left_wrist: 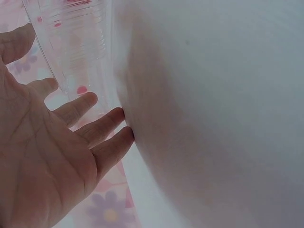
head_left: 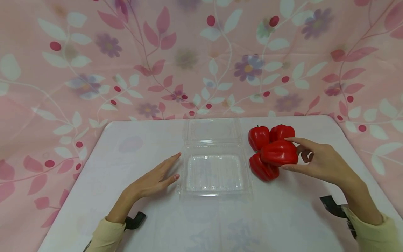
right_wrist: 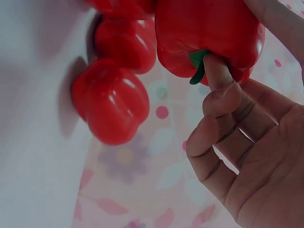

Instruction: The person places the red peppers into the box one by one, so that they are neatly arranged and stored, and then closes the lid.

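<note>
Holding a red pepper (head_left: 279,153) in the right hand (head_left: 324,162), pinched near the stem end between thumb (head_left: 297,169) and one long finger (head_left: 301,141), maybe to stop it from rolling or slipping. Up close over three other peppers (head_left: 259,138), to the right of the clear box (head_left: 215,173); hard to tell if touching. Lying on its side, longest from left to right, with the green stem (right_wrist: 197,64) toward the right palm and the bottom end toward the box. Nothing in the left hand (head_left: 151,183): spread out by the box's left edge, perhaps to keep it still.
</note>
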A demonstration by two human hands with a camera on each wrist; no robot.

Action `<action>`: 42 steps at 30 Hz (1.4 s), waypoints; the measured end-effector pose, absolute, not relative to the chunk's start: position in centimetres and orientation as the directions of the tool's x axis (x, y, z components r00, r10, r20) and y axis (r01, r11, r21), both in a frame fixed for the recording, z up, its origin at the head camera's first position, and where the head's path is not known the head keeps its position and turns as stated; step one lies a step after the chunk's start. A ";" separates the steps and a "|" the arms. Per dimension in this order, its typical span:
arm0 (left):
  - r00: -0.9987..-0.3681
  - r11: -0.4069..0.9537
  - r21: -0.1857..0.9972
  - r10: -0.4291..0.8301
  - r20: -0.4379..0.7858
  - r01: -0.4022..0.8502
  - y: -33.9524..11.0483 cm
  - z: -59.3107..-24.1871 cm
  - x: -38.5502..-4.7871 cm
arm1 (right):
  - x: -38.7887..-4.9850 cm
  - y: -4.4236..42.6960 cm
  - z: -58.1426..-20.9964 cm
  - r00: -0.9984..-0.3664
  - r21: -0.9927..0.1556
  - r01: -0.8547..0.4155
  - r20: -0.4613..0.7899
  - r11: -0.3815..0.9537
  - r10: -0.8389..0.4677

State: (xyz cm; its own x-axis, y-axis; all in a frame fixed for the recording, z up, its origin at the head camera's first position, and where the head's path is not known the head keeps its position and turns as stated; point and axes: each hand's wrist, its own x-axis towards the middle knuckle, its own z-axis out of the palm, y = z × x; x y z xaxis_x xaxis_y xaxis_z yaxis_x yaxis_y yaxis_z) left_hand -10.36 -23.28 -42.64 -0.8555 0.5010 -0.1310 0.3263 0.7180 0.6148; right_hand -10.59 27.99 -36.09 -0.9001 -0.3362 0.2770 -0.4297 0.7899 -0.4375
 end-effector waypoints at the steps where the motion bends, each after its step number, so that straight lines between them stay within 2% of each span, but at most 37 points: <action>1: -0.855 0.718 0.614 0.501 -0.131 0.327 -23.3 -42.6 -10.4 | -10.6 27.8 -36.0 -0.898 -0.440 -0.435 0.280 0.786 -0.340; 10: -0.858 0.720 0.614 0.497 -0.131 0.323 -23.2 -42.5 -10.2 | -10.8 25.8 -35.4 -0.870 -0.454 -0.491 0.309 0.743 -0.385; 26: -0.855 0.721 0.616 0.499 -0.143 0.318 -23.5 -42.9 -10.4 | -10.6 21.4 -35.2 -0.903 -0.498 -0.428 0.201 0.754 -0.380; 42: -0.850 0.719 0.618 0.505 -0.147 0.320 -23.3 -42.7 -10.4 | -10.0 18.2 -35.9 -0.873 -0.505 -0.488 0.255 0.712 -0.417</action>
State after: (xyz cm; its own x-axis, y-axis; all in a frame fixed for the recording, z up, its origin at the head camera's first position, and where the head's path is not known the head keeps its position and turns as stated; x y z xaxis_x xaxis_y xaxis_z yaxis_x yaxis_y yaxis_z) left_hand -10.40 -23.31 -42.69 -0.8504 0.5050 -0.1473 0.3197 0.7185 0.6177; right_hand -10.03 18.24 -35.86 -0.8725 -0.4167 0.2550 -0.4877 0.7121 -0.5051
